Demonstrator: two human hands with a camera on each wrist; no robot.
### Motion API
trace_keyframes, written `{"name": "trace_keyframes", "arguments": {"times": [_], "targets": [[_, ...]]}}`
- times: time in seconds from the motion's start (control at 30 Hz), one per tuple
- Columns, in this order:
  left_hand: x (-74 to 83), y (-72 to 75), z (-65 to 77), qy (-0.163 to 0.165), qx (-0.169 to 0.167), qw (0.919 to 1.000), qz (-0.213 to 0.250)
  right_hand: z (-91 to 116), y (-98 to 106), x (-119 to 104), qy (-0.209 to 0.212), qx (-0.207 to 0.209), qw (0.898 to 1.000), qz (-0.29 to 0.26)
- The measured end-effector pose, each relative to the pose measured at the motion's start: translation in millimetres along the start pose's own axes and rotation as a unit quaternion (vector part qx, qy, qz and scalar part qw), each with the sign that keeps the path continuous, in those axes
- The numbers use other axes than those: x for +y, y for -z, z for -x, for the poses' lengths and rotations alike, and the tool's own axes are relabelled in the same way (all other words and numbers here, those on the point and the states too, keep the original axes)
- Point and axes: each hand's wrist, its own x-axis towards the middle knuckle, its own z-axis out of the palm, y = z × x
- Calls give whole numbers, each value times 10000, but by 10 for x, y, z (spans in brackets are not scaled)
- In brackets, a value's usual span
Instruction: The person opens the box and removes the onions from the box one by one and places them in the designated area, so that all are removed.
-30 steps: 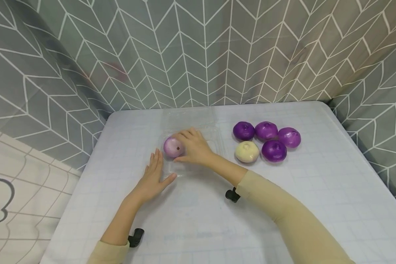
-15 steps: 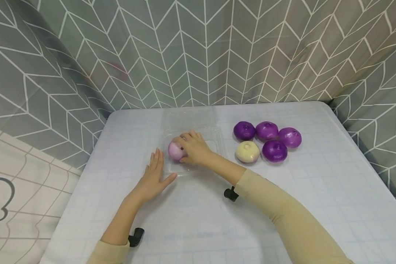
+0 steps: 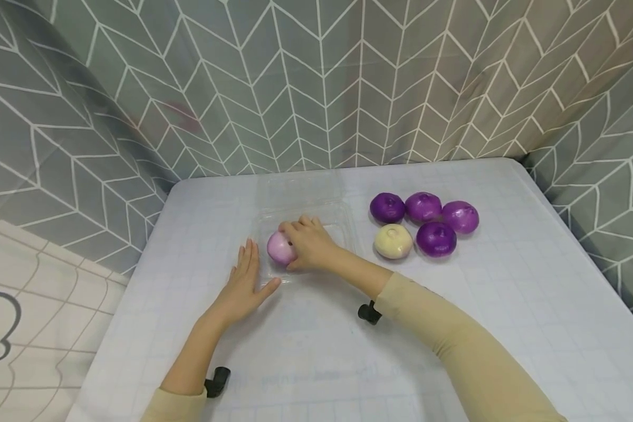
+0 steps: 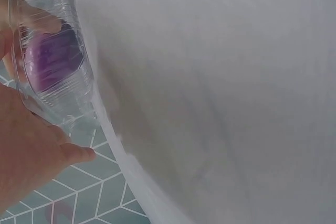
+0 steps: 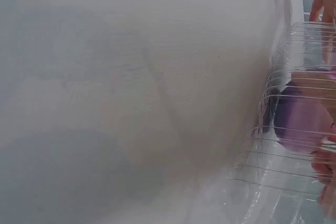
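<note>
In the head view my right hand (image 3: 311, 243) grips a pale purple onion (image 3: 279, 248) from its right side, fingers over the top and thumb at the near side. The onion sits low in the left part of a clear plastic clamshell box (image 3: 343, 221). A small dark spot on it shows beside the fingers. My left hand (image 3: 245, 286) lies with straight fingers along the box's left edge, thumb spread to the near left corner. Through the ribbed box wall, the onion (image 5: 302, 121) also shows in the right wrist view.
The box's lid (image 3: 302, 186) lies folded back toward the curtain (image 3: 316, 88). Right of the box, several dark purple onions (image 3: 436, 239) and one cream-coloured onion (image 3: 393, 241) are grouped on the white table (image 3: 316, 351).
My right hand has shifted the onion slightly right and toward me inside the box, turning its dark spot nearer the fingers. My left hand has stayed at the box's edge.
</note>
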Motion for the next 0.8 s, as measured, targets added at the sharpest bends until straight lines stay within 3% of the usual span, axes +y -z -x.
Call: {"name": "trace_keyframes", "arguments": {"times": [0.2,0.33,0.57,0.8], "targets": [[2,-25,2,36,9,10000,89,66,55,14,-107,194,9997,-61],[7,-29,-8,28,29,10000,24,173,135,46,-135,516,9973,-513],[21,3,-9,33,52,10000,-52,418,316,95,48,1360,9820,-1307],[13,0,-2,5,145,9996,-227,684,459,222,-149,1674,9736,-1546]]}}
